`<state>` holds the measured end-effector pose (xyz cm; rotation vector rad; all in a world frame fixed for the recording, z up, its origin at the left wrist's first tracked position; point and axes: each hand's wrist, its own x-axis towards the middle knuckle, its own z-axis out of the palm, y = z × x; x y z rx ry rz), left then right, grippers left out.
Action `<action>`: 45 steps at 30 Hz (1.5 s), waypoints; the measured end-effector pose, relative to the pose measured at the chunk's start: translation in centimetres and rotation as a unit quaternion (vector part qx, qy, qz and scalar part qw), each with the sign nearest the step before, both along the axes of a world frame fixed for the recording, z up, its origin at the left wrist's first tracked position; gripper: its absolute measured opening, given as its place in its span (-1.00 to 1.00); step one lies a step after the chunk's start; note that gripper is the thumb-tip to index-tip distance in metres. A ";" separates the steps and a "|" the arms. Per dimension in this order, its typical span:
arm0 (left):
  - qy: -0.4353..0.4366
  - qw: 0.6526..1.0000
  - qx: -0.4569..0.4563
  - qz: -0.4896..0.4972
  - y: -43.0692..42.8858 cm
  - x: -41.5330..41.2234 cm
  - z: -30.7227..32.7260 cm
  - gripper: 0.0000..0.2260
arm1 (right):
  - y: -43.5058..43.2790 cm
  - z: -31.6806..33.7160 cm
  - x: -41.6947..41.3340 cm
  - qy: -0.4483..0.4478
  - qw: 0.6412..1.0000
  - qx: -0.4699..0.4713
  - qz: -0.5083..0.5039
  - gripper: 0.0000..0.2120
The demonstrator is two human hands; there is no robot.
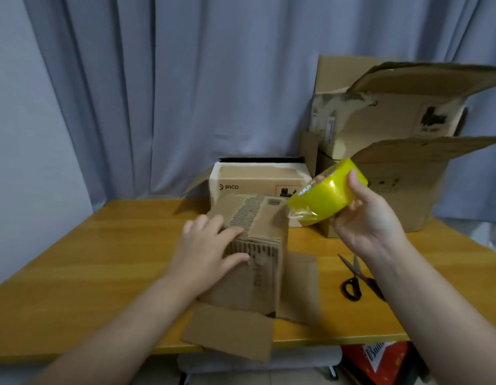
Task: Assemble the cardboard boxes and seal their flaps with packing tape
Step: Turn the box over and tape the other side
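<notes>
Looks like the sealing step on the small brown cardboard box (252,245), with no fresh tape visibly laid on it yet. Holds the closed top flaps down with the left hand (208,245), fingers spread flat over the top, thumb against the near face, curled round nothing. Grips the yellow roll of packing tape (327,195) in the right hand (363,215), thumb over the outer band and fingers wrapped beneath, raised to the right of the box and clear of it. Shows a crinkled loose end hanging off the roll toward the box corner.

Next, probably: bring that loose end down onto the top seam, stick it, draw the roll along with the flaps pressed shut, then reach for the black-handled scissors (358,279) lying on the orange-brown wooden table (102,259) to the right.

Sits centre, near the table's front edge. Looks worn: a torn strip of bare corrugation along the top seam and down the front, loose flaps splayed out at its base in front and to the right.
</notes>
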<state>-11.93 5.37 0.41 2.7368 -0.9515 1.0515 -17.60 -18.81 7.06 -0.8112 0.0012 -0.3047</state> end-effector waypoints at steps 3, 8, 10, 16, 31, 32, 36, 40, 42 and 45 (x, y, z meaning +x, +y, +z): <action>0.048 0.995 -0.004 0.085 -4.1 -1.1 0.9 -0.52 | 1.5 1.5 -0.6 -0.002 0.998 0.059 0.021 -0.80; 0.136 0.986 -0.098 0.025 -5.1 -1.2 2.7 -0.26 | 3.1 1.4 -1.1 -0.003 0.997 0.080 0.011 -0.78; 0.216 0.943 -0.235 -0.098 -4.6 -2.5 3.1 -0.14 | 3.5 1.3 -1.1 -0.005 0.997 0.072 -0.007 -0.77; 0.379 0.765 -0.493 -0.169 -6.7 -5.6 4.4 -0.68 | 5.6 0.8 -1.3 -0.015 0.998 0.042 -0.042 -0.81; 0.346 0.702 -0.586 -0.212 -5.2 -6.0 6.3 -0.83 | 1.7 -5.1 -2.2 -0.032 0.927 -0.327 -0.181 -0.37; 0.353 0.698 -0.586 -0.213 -4.9 -5.9 6.4 -0.83 | 2.0 -5.0 -2.0 -0.063 0.930 -0.314 -0.180 -0.42; 0.382 0.658 -0.624 -0.181 -3.2 -5.0 7.5 -0.80 | 3.6 -2.6 -1.4 -0.157 0.873 -0.380 -0.262 -0.45; 0.334 0.667 -0.661 -0.083 1.8 -2.3 9.4 -0.81 | 3.9 2.0 0.0 -0.173 0.650 -0.669 -0.318 -0.50; 0.330 0.696 -0.636 -0.049 4.0 -1.2 8.9 -0.80 | 4.1 3.6 0.6 -0.200 0.485 -0.778 -0.346 -0.51; 0.369 0.697 -0.614 -0.017 4.8 -0.4 7.1 -0.82 | 5.1 4.9 1.5 -0.233 0.347 -0.828 -0.374 -0.62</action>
